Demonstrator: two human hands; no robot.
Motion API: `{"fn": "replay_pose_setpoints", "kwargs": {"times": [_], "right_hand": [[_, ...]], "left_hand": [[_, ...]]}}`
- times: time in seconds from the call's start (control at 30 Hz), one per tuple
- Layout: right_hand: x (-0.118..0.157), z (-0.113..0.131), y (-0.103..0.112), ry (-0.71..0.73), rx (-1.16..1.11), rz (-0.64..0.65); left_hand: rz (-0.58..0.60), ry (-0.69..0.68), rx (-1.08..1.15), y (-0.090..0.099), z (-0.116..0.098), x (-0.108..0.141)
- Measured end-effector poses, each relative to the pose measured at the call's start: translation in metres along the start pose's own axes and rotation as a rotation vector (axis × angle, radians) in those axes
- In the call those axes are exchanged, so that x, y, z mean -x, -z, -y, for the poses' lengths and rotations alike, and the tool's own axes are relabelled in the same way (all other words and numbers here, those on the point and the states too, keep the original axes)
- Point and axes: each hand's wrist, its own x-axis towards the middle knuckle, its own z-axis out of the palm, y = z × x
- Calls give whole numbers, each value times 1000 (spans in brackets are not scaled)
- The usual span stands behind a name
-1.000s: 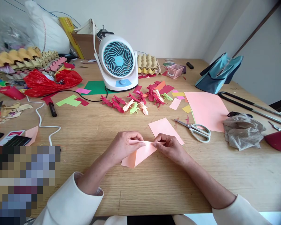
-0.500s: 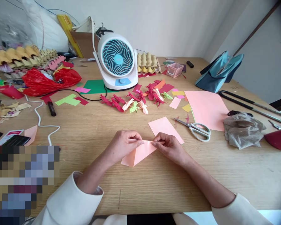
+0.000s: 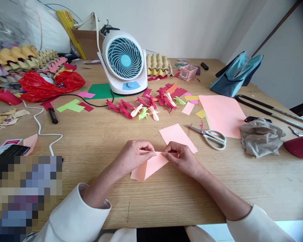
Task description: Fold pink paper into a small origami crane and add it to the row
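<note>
A folded pink paper sheet is held just over the wooden table, its top edge pinched between both hands. My left hand is closed on the upper left of that edge, thumb and fingertips pressed together. On the right part of the same edge, my right hand pinches close to the left fingertips. The paper's left part shows a folded flap. Just behind my right hand lies a flat pink paper rectangle. White-handled scissors rest to its right.
Folded paper figures in red, pink and green lie beyond my hands, before a white fan. A large pink sheet, a crumpled grey cloth and a blue bag are on the right. A white cable runs at left.
The camera view has shifted slightly. My hands have moved marginally closer together along the paper's top edge, still pinching it.
</note>
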Motion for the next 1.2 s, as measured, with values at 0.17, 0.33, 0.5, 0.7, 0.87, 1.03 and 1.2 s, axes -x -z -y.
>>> {"fn": "replay_pose_setpoints", "kwargs": {"times": [0.17,0.33,0.5,0.7,0.87,1.03,1.2], "right_hand": [[0,2,0,-9,-12,-6],[1,0,1,12,22,8],[1,-6,-1,90,128,15],[-1,-9,-3,204,309,47],[-1,-8,-4,250,450,44],[0,-9,-5,263,530,52],[1,-9,-6,255,568,56]], "left_hand": [[14,0,-62,2,3,0],[43,70,-29,2,0,0],[60,82,-100,3,2,-1],[87,88,-152,1,14,-2],[94,31,-204,-1,13,-1],[71,-36,-331,-5,14,0],[54,-54,-497,-13,16,0]]}}
